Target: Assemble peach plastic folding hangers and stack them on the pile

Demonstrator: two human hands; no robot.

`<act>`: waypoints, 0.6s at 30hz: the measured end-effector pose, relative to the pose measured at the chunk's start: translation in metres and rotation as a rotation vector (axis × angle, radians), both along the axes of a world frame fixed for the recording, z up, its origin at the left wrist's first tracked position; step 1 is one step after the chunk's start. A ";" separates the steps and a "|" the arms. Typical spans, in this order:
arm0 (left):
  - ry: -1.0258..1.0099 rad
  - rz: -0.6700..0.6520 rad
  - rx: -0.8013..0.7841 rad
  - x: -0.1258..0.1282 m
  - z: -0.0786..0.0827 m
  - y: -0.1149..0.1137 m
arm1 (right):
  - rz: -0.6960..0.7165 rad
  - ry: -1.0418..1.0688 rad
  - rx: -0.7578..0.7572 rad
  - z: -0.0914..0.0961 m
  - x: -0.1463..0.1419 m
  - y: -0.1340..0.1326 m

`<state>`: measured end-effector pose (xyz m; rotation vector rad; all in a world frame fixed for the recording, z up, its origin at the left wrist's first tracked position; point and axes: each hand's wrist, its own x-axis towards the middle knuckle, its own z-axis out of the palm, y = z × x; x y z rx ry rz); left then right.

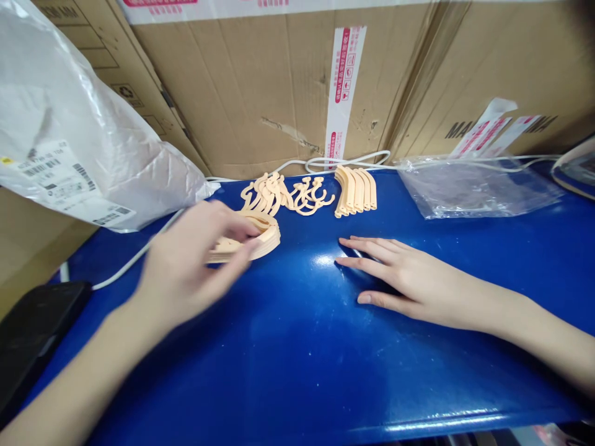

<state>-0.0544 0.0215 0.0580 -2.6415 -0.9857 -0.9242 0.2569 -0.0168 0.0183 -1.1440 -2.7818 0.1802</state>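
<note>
My left hand (199,254) reaches over a stack of flat, curved beige plastic pieces (269,241) at the left of the blue table. Thumb and forefinger close on the rim of a piece at the top of the stack; the hand is slightly blurred and hides part of the pile. Nothing is in my right hand (409,279), which rests palm down on the table with its fingers spread. Behind the stack lie a heap of loose curved beige pieces (264,195), several beige hooks (309,198) and a row of curved beige arms (357,191).
Cardboard boxes (269,87) stand along the table's back edge. A white plastic parcel bag (93,136) leans in at the left, above a black phone (41,334). A clear plastic bag (478,189) lies back right. White cable (348,162) runs along the back.
</note>
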 end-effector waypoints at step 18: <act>0.238 -0.323 -0.425 0.061 -0.056 0.000 | -0.788 -0.079 0.028 0.020 0.024 0.129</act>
